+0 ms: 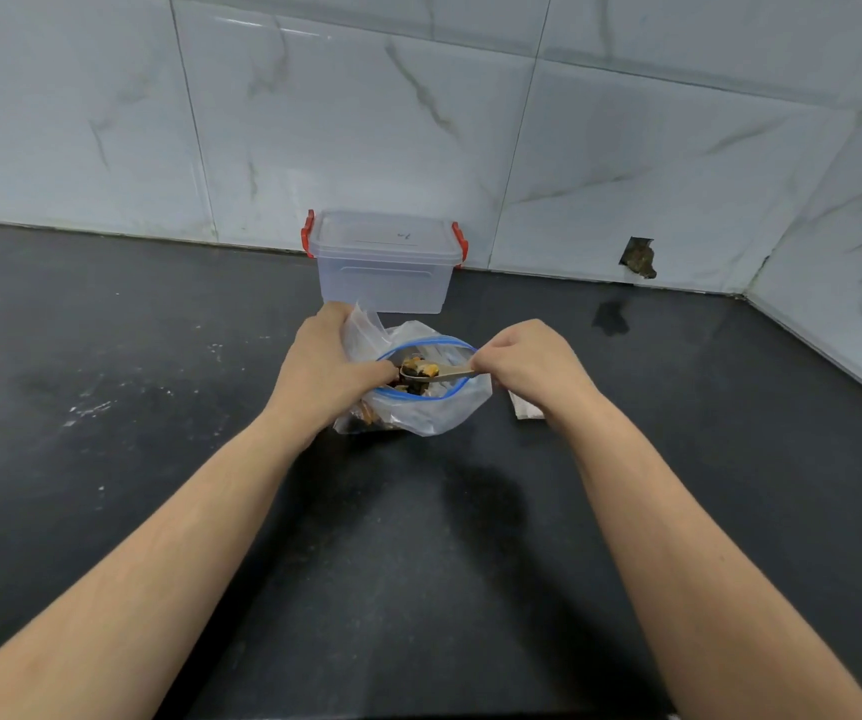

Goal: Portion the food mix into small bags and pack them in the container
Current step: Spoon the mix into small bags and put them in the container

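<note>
A: Food mix (417,367) sits heaped on a spoon (436,375) over the mouth of a big bag (431,402) with a blue zip edge. More mix lies at the bottom of that bag, on the dark counter (107,381).

B: Who holds the spoon?

A: The right hand (530,366). Its fingers are curled tight on the handle.

B: And the left hand (322,371)?

A: It grips a small clear bag (361,327), pinched at the big bag's left edge.

B: Where is the container (385,262)?

A: Just behind the bags, by the tiled wall (626,148). Its lid is on, with red clips.
</note>
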The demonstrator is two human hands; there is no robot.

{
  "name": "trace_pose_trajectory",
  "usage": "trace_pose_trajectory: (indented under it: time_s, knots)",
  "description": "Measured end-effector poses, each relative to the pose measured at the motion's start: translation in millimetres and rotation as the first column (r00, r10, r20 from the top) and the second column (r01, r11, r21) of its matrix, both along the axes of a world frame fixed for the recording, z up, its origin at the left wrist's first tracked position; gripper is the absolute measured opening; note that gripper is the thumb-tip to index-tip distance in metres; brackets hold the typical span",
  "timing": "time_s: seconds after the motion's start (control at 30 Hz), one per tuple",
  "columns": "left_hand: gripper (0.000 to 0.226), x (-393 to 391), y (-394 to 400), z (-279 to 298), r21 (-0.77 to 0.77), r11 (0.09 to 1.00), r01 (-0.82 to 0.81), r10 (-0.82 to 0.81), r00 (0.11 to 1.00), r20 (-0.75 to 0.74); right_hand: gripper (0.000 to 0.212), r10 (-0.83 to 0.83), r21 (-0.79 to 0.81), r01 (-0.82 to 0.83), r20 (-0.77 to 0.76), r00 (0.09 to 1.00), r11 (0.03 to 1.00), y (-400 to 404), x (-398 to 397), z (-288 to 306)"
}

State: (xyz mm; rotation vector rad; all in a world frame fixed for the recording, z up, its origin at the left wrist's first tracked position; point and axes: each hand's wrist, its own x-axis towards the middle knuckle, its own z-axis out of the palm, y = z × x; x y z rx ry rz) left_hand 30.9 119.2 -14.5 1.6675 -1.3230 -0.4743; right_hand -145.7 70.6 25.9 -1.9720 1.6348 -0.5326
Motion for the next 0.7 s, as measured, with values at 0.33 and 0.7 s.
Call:
trace_pose_trajectory:
  time_s: [0.33,0.7]
  knots:
    - [0.062,-1.5,4.3,-2.5,-0.110,0.994,0.006,0.001,0.998,0.063,0.032,0.058,-0.122,-0.046,0.100,0.993,0.991,15.8,-16.8,38.4]
    - [0.062,-5.2,0.9,2.7,-0.145,0.988,0.051,-0.047,0.998,0.032,0.032,0.154,-0.174,-0.142,0.060,0.986,0.974,11.0,1.6,60.8]
